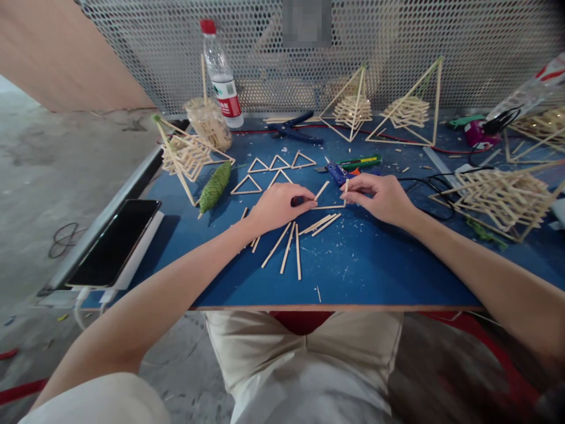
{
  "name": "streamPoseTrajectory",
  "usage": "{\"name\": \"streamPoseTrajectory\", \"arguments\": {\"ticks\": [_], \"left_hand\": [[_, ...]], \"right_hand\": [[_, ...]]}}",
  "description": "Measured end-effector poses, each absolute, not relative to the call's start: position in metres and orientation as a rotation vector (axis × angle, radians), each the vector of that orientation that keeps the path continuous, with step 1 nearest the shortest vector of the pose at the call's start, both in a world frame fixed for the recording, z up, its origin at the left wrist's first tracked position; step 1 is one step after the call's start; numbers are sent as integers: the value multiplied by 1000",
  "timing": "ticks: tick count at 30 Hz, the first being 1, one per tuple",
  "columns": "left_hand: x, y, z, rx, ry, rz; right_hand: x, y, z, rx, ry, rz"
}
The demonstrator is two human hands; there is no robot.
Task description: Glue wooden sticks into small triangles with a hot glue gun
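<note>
Three wooden sticks form the work at the middle of the desk (pixel 375 265). The left hand (pixel 282 205) pinches one, the left stick (pixel 322 191), between thumb and fingers. The right hand (pixel 379 197) pinches a second, the right stick (pixel 346 187). A third, the base stick (pixel 330 207), lies between the hands; its right end appears to meet the right stick.

Beyond the left hand, toward the far edge, are five wooden triangles (pixel 246 192): three in the back row, two in front, one partly hidden by the hand. Toward the near edge, three loose sticks (pixel 288 247) fan out; more lie alongside, some behind the left forearm, so the total cannot be told.

Next to the right hand are one glue gun (pixel 339 175) and one utility knife (pixel 359 162). One pair of pliers (pixel 295 131) lies near the far edge.

Containers: one clear jar (pixel 223 138), toward the far left corner, contains many sticks. Two plastic bottles (pixel 226 97) are present, one upright beside the jar, one tilted toward the far right corner; their contents cannot be told.

Five pyramid frames (pixel 438 106) with stacked sticks inside stand around: one left, two at the far edge, two right. One phone (pixel 119 238) rests at the left edge.
</note>
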State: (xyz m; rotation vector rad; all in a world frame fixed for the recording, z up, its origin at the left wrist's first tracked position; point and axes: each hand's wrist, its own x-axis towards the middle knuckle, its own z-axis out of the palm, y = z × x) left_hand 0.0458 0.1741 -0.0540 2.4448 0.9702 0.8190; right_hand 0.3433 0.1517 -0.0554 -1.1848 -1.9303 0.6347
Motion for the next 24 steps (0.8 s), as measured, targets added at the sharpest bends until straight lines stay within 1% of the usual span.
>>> {"name": "streamPoseTrajectory", "arguments": {"ticks": [24], "left_hand": [[47, 174, -51, 2453, 936, 781]], "right_hand": [[340, 148, -47, -1225, -2014, 579]]}}
